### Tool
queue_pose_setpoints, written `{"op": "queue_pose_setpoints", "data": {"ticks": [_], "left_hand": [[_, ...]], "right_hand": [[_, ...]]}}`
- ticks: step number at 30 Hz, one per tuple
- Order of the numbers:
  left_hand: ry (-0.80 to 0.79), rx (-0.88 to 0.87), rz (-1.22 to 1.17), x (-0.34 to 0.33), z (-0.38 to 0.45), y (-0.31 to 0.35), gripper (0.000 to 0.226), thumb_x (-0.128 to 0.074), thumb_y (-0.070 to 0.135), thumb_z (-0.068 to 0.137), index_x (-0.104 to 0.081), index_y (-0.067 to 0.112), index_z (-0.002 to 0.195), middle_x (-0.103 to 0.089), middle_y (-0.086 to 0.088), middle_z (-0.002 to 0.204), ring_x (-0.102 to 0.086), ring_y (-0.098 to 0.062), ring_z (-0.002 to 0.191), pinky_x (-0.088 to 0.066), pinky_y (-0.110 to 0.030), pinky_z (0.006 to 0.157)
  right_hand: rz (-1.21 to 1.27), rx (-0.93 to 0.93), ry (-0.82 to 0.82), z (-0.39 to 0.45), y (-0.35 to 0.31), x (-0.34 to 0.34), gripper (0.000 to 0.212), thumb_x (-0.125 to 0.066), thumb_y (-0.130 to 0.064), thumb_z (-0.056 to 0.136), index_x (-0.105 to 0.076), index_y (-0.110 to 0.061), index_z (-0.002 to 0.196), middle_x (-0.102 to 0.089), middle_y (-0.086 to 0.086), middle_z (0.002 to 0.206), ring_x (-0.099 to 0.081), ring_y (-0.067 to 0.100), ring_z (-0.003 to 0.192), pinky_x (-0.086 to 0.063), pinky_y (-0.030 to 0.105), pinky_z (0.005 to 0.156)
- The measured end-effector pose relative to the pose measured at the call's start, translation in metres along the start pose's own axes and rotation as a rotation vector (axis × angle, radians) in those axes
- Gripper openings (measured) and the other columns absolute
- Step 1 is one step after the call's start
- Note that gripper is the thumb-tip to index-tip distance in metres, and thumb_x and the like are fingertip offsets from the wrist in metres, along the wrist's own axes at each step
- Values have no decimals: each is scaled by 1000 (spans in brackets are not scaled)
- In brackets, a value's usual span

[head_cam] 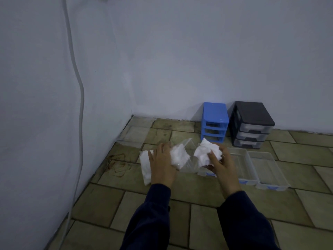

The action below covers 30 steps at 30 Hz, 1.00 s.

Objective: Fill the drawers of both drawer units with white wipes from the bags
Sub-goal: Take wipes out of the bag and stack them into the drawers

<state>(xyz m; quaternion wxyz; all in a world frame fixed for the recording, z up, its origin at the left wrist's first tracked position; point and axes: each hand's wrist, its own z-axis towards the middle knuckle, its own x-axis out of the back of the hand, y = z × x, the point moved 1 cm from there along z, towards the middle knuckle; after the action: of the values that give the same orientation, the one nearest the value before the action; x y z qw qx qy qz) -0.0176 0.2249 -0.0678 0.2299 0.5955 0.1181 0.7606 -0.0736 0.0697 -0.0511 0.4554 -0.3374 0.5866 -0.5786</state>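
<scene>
My right hand (221,163) grips a crumpled bunch of white wipes (205,151) above a clear drawer (205,172) on the floor. My left hand (162,159) holds a clear plastic bag of white wipes (178,154), tilted up. Another white pack of wipes (145,166) lies on the floor under my left wrist. Two more clear drawers (243,166) (270,172) lie side by side to the right. The blue drawer unit (214,121), its slots empty, and the black drawer unit (250,125), with drawers in place, stand against the back wall.
The floor is beige tile. White walls meet in a corner at the left. A grey cable (79,105) hangs down the left wall to the floor. A brown stain (119,165) marks the tiles near the left wall.
</scene>
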Motion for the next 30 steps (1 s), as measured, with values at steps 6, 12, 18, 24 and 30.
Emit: {"op": "queue_pose_setpoints", "data": {"ticks": [6,12,18,24,30], "left_hand": [[-108,85,6,-7,16,-3,54,-54,0,84,-35,12,134,-42,-5,138,-38,-21,128,-22,-46,112],[-219,167,60,-11,31,-3,55,-58,18,88,-31,12,136,-38,-8,142,-33,-24,132,-20,-53,111],[-344,164,12,-6,36,0,55,-57,22,88,-32,6,134,-35,-12,142,-30,-27,132,-28,-48,107],[-259,131,-493,19,31,22,31,-41,13,98,-46,8,129,-47,-9,134,-46,-22,120,-35,-32,101],[-583,161,-1103,52,11,69,45,-37,55,94,-65,22,106,-69,1,103,-64,-13,97,-53,-28,83]], "right_hand": [[372,-164,33,5,-4,7,44,-55,-22,87,-49,-9,129,-60,6,119,-64,16,101,-56,20,72],[465,-191,35,12,-15,0,26,-54,-17,91,-57,-9,116,-66,4,110,-68,13,93,-57,21,70],[471,-173,32,12,-26,2,23,-51,-17,93,-57,-14,115,-64,2,113,-65,13,97,-57,21,70],[399,-166,12,8,-31,2,18,-49,-18,93,-58,-16,109,-64,3,112,-65,13,95,-57,23,73],[344,-106,-41,3,-38,-1,23,-52,-22,89,-60,-16,110,-69,0,106,-67,13,96,-56,23,75]]}}
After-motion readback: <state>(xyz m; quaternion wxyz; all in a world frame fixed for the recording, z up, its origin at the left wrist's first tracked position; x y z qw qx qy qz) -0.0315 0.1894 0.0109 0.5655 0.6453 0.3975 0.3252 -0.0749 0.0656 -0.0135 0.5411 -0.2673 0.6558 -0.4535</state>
